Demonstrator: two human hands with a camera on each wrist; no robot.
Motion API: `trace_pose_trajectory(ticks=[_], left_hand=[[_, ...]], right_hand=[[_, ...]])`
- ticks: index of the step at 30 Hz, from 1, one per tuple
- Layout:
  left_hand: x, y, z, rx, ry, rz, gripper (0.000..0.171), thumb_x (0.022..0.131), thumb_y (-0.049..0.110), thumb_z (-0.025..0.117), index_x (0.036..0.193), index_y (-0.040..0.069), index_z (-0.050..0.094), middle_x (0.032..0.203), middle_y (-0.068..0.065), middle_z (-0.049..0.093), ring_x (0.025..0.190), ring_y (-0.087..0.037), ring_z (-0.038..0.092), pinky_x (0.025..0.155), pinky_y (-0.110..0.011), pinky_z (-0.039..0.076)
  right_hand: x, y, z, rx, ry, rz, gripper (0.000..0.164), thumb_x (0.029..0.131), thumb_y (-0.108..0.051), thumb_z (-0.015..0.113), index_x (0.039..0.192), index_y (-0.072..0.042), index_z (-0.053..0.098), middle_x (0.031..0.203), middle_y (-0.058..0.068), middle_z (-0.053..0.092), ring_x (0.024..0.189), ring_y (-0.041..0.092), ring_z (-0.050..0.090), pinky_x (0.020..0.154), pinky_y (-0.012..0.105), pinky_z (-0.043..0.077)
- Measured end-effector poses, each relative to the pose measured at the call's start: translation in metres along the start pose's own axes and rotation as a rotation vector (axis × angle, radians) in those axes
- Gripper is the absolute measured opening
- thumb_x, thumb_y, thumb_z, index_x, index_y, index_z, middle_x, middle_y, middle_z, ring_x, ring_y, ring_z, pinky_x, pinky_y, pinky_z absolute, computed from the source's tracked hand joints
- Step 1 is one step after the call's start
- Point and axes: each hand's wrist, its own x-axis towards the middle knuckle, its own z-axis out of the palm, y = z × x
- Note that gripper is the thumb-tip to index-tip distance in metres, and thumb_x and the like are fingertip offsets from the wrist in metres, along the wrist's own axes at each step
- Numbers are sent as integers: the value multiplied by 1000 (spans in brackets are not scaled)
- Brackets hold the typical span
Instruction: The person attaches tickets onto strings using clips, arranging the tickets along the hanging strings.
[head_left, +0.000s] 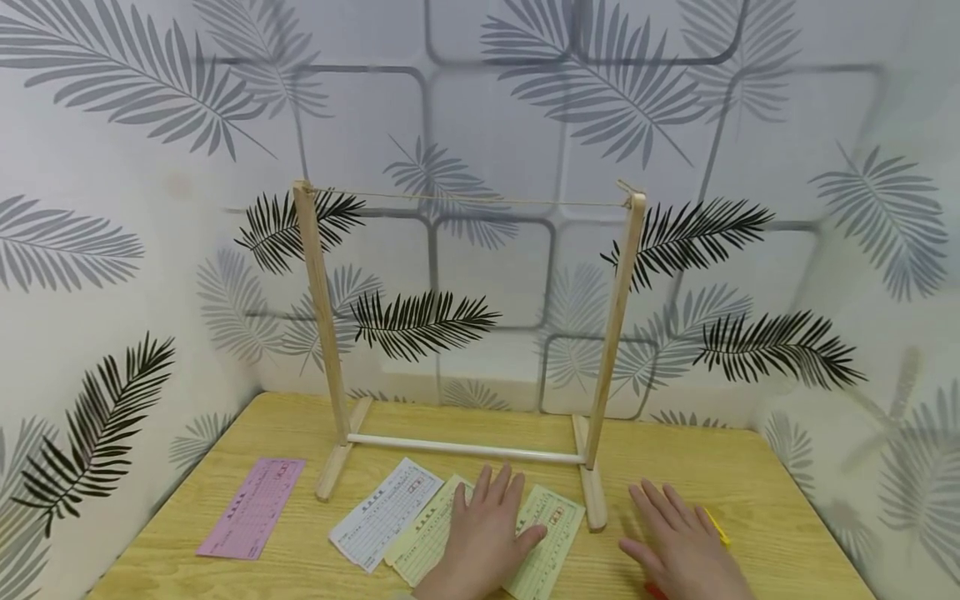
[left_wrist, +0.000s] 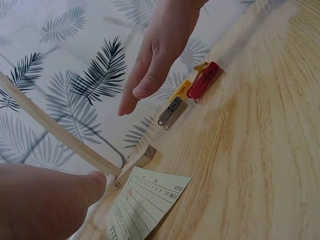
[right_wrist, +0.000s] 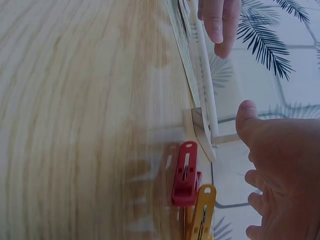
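Observation:
My left hand (head_left: 483, 533), fingers straight and spread, hovers over two pale green printed slips, one on the left (head_left: 423, 533) and one on the right (head_left: 553, 529); it covers part of both. A white slip (head_left: 386, 512) lies to their left. Farther left is a pink slip (head_left: 252, 508). To the right, my right hand (head_left: 682, 542) is held flat above the table with nothing in it. Beneath it are plastic clothes pegs, mostly hidden in the head view: red (left_wrist: 204, 82), yellow (right_wrist: 204, 215) and grey (left_wrist: 171, 111).
Behind the slips stands a wooden frame with a left post (head_left: 322, 317), a right post (head_left: 617, 333), a string (head_left: 480, 199) tied between their tops, and a white bar (head_left: 465, 448) low down. The wood-grain table (head_left: 675, 454) meets a leaf-patterned wall (head_left: 495, 275) at the back.

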Motion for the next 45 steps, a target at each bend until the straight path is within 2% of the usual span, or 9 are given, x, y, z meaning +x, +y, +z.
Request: trace_pose_trajectory(ticks=[11, 21, 28, 31, 34, 38, 39, 41, 45], left_hand=[[-3, -3, 6, -45, -53, -17, 79, 105, 55, 72, 163, 6, 51, 171, -17, 43, 161, -46, 32, 119, -81, 27], [-2, -6, 12, -32, -62, -17, 78, 104, 58, 72, 160, 6, 55, 169, -17, 47, 161, -46, 33, 119, -80, 28], [-3, -9, 14, -28, -65, -10, 77, 103, 58, 72, 159, 6, 57, 171, -17, 45, 161, -46, 33, 122, -78, 25], [-3, -9, 12, -16, -63, -7, 77, 103, 58, 73, 158, 6, 58, 172, -17, 43, 161, -45, 33, 122, -77, 26], [-3, -8, 9, -12, -67, -6, 77, 103, 58, 73, 158, 6, 58, 172, -17, 43, 161, -44, 32, 124, -75, 25], [-3, -8, 8, -10, -69, 1, 77, 102, 58, 74, 157, 6, 59, 172, -18, 43, 161, -45, 33, 124, -75, 25], [-3, -8, 8, -8, -69, 2, 77, 102, 58, 74, 157, 6, 59, 172, -18, 43, 161, -45, 33, 124, -75, 25], [-3, -9, 8, -7, -73, 2, 76, 102, 58, 75, 156, 6, 60, 171, -18, 43, 161, -45, 33, 124, -75, 25], [-3, -10, 8, -5, -82, 1, 75, 101, 58, 76, 154, 7, 62, 171, -18, 43, 161, -45, 33, 124, -75, 24]], right_hand=[[-8, 28, 3, 33, -39, 21, 76, 110, -58, 61, 164, -5, 51, 165, 24, 51, 150, 55, 44, 114, 83, 31], [-13, 54, 2, 50, -43, -35, 69, 108, -46, 70, 162, -6, 55, 161, 25, 54, 145, 56, 50, 108, 82, 38], [-14, 71, 1, 59, -50, -96, 69, 104, -39, 77, 160, -6, 56, 159, 25, 56, 145, 57, 50, 105, 83, 41], [-15, 75, 3, 63, -19, -149, 69, 100, -36, 82, 158, -7, 59, 157, 24, 58, 142, 56, 53, 101, 81, 45], [-16, 82, 8, 51, 78, -248, 69, 94, -32, 88, 154, -8, 63, 151, 22, 64, 135, 54, 59, 98, 76, 51], [-16, 98, 22, 41, 210, -348, 78, 88, -29, 94, 158, -20, 61, 149, 15, 67, 130, 48, 64, 93, 69, 57], [-16, 102, 25, 46, 221, -357, 80, 88, -30, 95, 159, -22, 60, 149, 14, 67, 129, 48, 64, 91, 68, 58], [-16, 112, 32, 72, 210, -350, 79, 90, -34, 93, 161, -25, 59, 150, 15, 66, 130, 49, 63, 89, 69, 58], [-17, 127, 40, 131, 141, -292, 67, 98, -40, 85, 158, -20, 60, 149, 21, 65, 132, 56, 60, 90, 74, 55]])
